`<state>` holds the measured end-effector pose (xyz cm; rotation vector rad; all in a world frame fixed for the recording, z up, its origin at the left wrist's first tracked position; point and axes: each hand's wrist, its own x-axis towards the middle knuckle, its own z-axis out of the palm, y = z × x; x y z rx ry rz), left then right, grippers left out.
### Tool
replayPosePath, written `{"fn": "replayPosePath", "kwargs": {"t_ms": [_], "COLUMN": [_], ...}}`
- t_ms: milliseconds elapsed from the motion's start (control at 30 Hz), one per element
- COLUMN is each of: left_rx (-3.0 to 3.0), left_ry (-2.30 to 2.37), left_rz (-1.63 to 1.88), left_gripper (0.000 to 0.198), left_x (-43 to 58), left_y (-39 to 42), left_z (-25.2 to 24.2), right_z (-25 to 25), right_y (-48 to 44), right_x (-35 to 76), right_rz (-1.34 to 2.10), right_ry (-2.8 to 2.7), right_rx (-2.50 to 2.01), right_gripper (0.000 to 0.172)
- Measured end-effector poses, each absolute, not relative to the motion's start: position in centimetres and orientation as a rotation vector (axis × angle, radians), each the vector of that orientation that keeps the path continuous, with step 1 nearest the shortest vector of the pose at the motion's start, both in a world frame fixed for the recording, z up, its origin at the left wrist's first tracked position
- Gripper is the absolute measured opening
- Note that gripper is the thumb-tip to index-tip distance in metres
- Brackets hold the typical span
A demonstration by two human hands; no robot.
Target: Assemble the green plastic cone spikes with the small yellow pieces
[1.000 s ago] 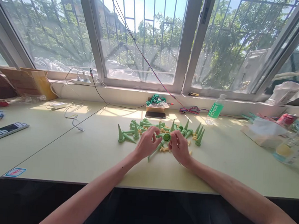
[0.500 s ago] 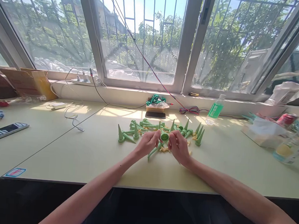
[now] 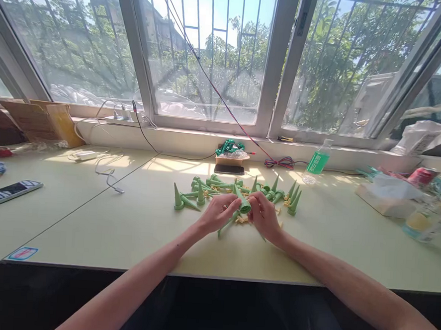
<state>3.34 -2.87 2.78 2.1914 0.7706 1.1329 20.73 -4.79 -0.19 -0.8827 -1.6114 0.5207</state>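
Observation:
A green plastic cone-shaped spike (image 3: 245,207) is pinched in my left hand (image 3: 219,213), its wide open end tilted down toward me. At the rim of that spike, the closed fingers of my right hand (image 3: 265,218) meet it from the right. Whether a small piece sits in those fingers is hidden. Beneath my hands lie small yellow plastic pieces (image 3: 242,220) and another green spike (image 3: 225,227). Around them are several more green spikes, some standing like the one at left (image 3: 178,198) and the one at right (image 3: 295,204), others lying down.
Behind the spikes lie a black phone (image 3: 229,169) and a small box (image 3: 228,160) with green material on top. A green-labelled bottle (image 3: 318,162) leans at the back, with coiled cable (image 3: 279,162) nearby. A tissue box (image 3: 385,197) stands right; a white cable (image 3: 111,180) lies left.
The held spike has tipped so its open end faces lower and its outer side shows more. My left fingers have shifted along it; my right hand has barely moved.

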Motion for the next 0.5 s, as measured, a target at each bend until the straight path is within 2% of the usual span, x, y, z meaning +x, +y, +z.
{"fn": "replayPosePath", "kwargs": {"t_ms": [267,500], "left_rx": [2.351,2.364], "left_ry": [0.7,0.652], "left_rz": [1.158,1.204], "left_gripper": [0.025,0.022], "left_x": [3.26,3.3], "left_y": [-2.93,-2.94], "left_z": [2.55,2.46], "right_z": [-0.29,-0.08], "right_y": [-4.47,-4.42], "right_x": [20.99,21.15], "right_rz": [0.502,0.457], "right_ry": [-1.631,-1.657], "right_rx": [-0.936,-0.953], "right_gripper": [0.029,0.03]}}
